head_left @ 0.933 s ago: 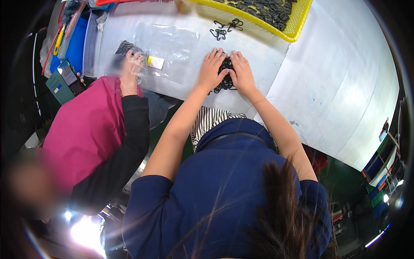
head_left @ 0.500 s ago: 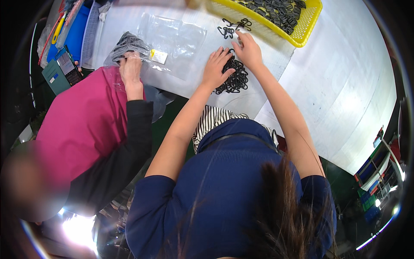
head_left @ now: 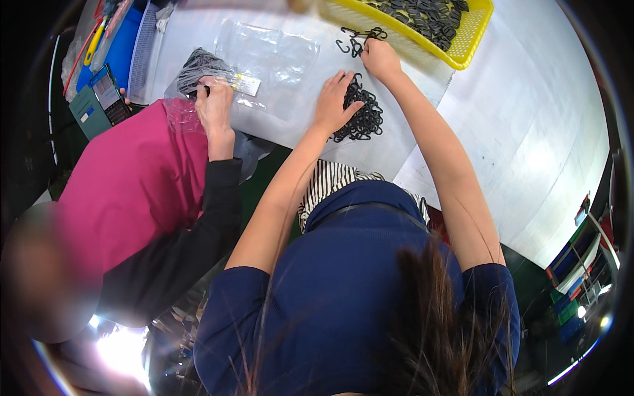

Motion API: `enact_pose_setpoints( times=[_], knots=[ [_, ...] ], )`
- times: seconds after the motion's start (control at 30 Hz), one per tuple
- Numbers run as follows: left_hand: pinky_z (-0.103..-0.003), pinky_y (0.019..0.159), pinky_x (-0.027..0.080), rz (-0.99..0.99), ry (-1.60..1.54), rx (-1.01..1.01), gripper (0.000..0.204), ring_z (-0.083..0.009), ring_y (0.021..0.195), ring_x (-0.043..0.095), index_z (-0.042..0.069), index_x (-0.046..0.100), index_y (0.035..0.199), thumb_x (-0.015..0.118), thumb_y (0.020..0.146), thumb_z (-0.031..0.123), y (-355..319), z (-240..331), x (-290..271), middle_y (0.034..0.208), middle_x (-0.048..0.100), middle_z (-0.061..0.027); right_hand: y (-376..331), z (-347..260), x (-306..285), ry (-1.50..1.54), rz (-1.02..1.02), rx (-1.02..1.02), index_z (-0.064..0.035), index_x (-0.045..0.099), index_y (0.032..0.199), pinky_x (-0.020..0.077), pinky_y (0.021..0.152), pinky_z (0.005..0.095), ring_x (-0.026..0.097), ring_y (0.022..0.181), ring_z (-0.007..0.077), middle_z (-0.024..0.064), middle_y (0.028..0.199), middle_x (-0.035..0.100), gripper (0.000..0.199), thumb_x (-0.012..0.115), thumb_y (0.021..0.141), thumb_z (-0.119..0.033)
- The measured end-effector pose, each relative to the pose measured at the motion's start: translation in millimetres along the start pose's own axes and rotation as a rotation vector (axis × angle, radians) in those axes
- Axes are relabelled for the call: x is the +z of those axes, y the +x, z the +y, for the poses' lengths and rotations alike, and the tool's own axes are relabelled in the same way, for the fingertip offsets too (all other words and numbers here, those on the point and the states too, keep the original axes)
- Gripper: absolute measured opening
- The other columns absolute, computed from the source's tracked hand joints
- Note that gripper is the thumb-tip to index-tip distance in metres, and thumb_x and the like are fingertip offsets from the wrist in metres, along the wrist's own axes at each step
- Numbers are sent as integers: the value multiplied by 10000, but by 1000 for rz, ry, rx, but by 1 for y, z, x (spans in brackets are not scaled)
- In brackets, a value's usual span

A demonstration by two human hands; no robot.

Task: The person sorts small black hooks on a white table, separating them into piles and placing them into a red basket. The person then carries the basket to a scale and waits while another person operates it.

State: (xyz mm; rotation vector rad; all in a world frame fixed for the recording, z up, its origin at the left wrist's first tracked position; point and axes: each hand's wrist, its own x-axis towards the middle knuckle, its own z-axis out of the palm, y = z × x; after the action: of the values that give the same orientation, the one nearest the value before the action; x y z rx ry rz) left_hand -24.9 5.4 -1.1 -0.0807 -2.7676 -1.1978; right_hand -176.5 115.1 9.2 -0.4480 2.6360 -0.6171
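A heap of small black S-shaped hooks point(head_left: 364, 122) lies on the table in front of me. My left hand point(head_left: 334, 105) rests along the heap's left side, fingers stretched out and thumb spread over the hooks. Beyond it, my right hand point(head_left: 382, 59) has its fingers drawn together at a smaller loose cluster of black hooks point(head_left: 354, 45), pinching at the cluster's right side. The fingertips partly hide what they grip.
A yellow plastic basket point(head_left: 462, 61) of dark flat pieces stands at the far side. On my left, a co-worker's hand point(head_left: 214, 109) works at a clear bag of black pieces point(head_left: 201, 69). A flat clear bag point(head_left: 277, 56), white label point(head_left: 247, 84) and phone point(head_left: 107, 96) are nearby.
My right hand's fingers have closed at the small cluster, and its hooks have shifted. My left hand stays beside the heap. The co-worker's hand has moved right.
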Motion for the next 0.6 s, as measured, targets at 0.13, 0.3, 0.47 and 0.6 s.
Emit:
enact_pose_setpoints(
  times=[0.13,0.3,0.47,0.6],
  knots=[
    [-423,991,280,4,-3,28,584,-346,1175,385,20,416,1234,597,780,339,3,3,-3,1230,457,-192,-4,13,4,35,20,50,-1,598,838,468,745,428,591,829,364,204,845,620,188,524,744,-147],
    [-386,880,382,123,-236,-164,414,-313,980,525,13,505,1128,607,768,189,17,7,-7,1028,583,-151,-25,44,6,324,156,41,-2,607,810,473,690,412,604,765,354,209,787,622,168,552,738,-144],
    [-358,805,417,168,-311,-283,325,-266,874,550,25,539,1085,588,783,137,31,1,-6,919,602,-120,-44,60,2,475,217,75,-2,610,802,475,610,341,614,654,266,156,697,620,174,586,750,-166],
    [-351,844,408,141,-222,-234,307,-271,953,540,21,552,1071,584,786,128,18,6,-10,969,596,-132,-58,80,-13,1220,-164,432,-39,536,758,404,498,248,478,507,122,22,617,510,136,564,816,-158]
  ],
)
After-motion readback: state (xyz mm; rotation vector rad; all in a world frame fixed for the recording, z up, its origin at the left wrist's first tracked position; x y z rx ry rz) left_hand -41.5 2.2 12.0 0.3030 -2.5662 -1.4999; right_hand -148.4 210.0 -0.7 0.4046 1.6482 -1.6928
